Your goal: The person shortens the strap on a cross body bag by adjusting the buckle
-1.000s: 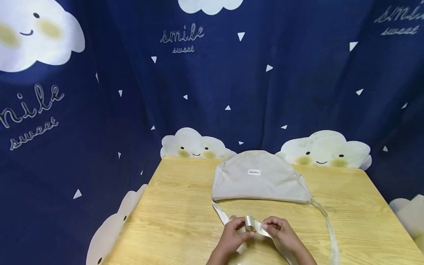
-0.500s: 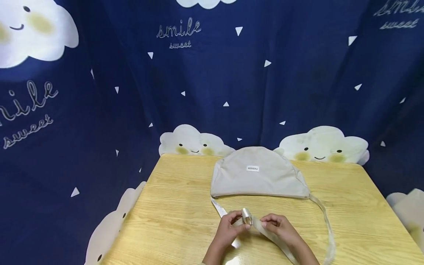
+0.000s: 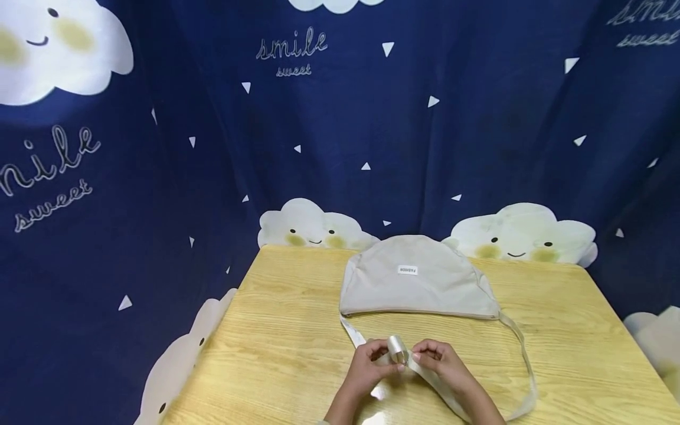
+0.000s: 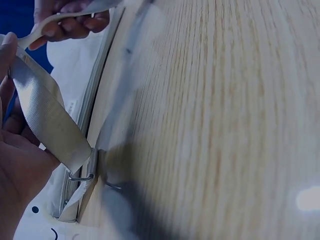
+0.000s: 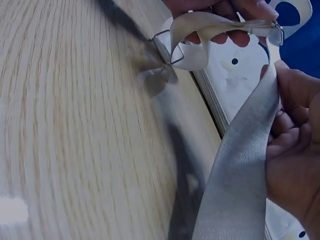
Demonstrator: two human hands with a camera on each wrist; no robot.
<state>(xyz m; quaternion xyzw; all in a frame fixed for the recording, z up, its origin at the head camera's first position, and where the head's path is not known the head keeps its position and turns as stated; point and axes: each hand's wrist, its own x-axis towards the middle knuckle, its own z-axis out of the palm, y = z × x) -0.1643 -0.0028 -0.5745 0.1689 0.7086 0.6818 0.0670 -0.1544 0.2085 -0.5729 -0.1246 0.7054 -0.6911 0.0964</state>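
Observation:
A pale beige shoulder bag (image 3: 419,289) with a small white label lies flat on the table, its zipped edge facing me. Its webbing strap (image 5: 240,170) runs from both ends of the bag to my hands. Thumb and fingers of my left hand (image 3: 365,369) pinch the strap at a metal slider (image 5: 277,32), where a loop of strap (image 3: 395,345) stands up. Close by on the right, my right hand (image 3: 443,367) pinches the strap between thumb and forefinger. Nearer the bag, a metal ring (image 4: 82,177) joins the strap to a short end piece.
The wooden table (image 3: 287,307) reaches back to a dark blue curtain (image 3: 340,118) printed with clouds and triangles. On the right, part of the strap (image 3: 526,354) curves over the tabletop. Light glares off the wood (image 3: 374,418) near the front.
Both hands keep their pinch on the strap. The right hand has come slightly closer to the left, and the raised loop has tilted left. The strap at right has shifted inward.

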